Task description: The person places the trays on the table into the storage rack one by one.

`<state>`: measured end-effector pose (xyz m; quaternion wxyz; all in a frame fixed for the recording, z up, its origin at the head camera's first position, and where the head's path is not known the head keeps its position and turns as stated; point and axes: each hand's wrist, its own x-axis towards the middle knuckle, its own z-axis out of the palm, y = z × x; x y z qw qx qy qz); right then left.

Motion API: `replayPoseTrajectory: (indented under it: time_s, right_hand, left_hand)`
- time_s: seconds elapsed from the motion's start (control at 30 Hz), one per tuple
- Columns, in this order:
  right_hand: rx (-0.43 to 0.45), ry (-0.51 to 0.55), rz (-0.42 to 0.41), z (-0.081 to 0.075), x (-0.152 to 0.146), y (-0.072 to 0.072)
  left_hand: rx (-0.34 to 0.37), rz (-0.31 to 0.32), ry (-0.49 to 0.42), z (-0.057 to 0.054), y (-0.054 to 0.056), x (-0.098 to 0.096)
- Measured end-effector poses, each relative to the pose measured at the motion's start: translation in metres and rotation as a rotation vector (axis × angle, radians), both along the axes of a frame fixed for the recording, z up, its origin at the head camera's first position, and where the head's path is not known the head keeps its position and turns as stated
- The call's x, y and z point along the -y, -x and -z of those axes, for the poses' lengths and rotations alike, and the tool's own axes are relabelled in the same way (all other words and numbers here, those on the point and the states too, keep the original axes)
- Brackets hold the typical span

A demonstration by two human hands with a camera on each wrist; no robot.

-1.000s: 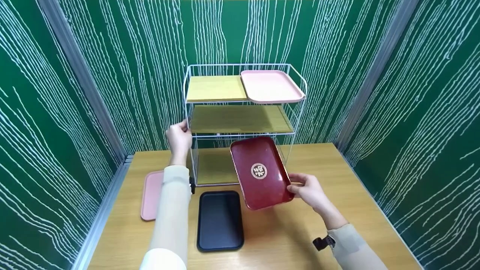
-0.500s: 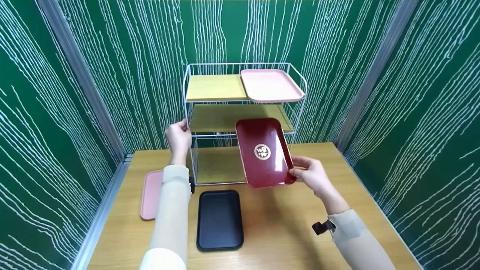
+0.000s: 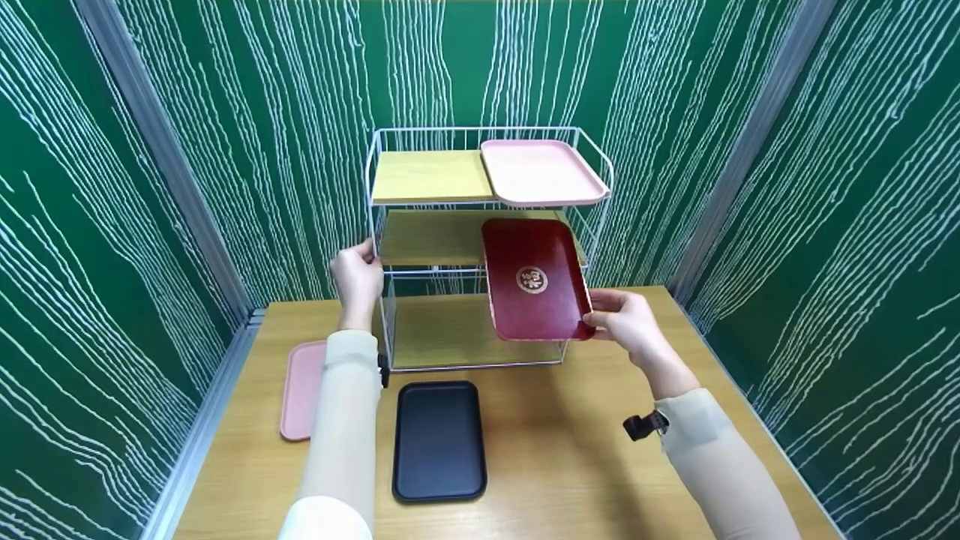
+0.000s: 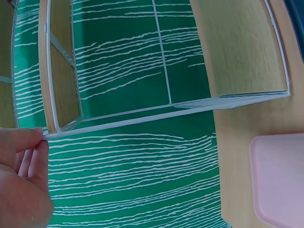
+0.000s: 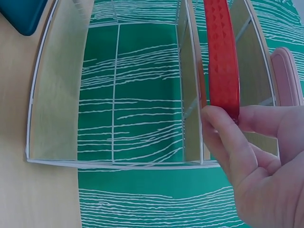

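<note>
A dark red tray (image 3: pixel 536 311) with a round gold emblem is pinched at its right front corner by my right hand (image 3: pixel 630 326). It overlaps the right part of the middle shelf (image 3: pixel 431 238) in the head view. From the right wrist view, the red tray (image 5: pixel 223 61) lies between the middle and top boards, with my right hand (image 5: pixel 266 161) gripping its end. My left hand (image 3: pixel 355 279) holds the left front post of the white wire rack (image 3: pixel 388 322). In the left wrist view, thumb and fingers of the left hand (image 4: pixel 23 175) pinch the frame beside the middle shelf.
A pink tray (image 3: pixel 544 172) lies on the right of the top shelf (image 3: pixel 427 176). Below the rack, a black tray (image 3: pixel 439 442) rests on the wooden table (image 3: pixel 540 480). Another pink tray (image 3: pixel 301 390) is partly hidden by the left sleeve. Green walls (image 3: pixel 480 67) enclose the table.
My right hand has raised the red tray from before the bottom shelf up to the middle shelf, moving it slightly right and flattening its tilt. The left hand stays on the rack.
</note>
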<state>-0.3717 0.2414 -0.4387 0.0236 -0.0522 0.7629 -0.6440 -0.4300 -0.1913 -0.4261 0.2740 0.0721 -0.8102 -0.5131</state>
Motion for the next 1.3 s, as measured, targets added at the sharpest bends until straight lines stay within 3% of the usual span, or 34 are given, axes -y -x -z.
replayPoseTrajectory:
  time_s: [0.63,1.07,1.3]
  right_hand:
    - [0.102,-0.111,0.039,-0.032,-0.007,0.028]
    - [0.154,0.015,0.066,-0.040,0.003,0.042]
    - [0.140,0.018,0.103,-0.037,0.008,0.044]
  left_hand:
    - [0.018,0.017,-0.036,-0.003,0.000,-0.002]
    - [0.042,0.007,-0.017,-0.002,-0.002,0.001]
    - [0.019,0.007,-0.002,-0.001,-0.001,0.000]
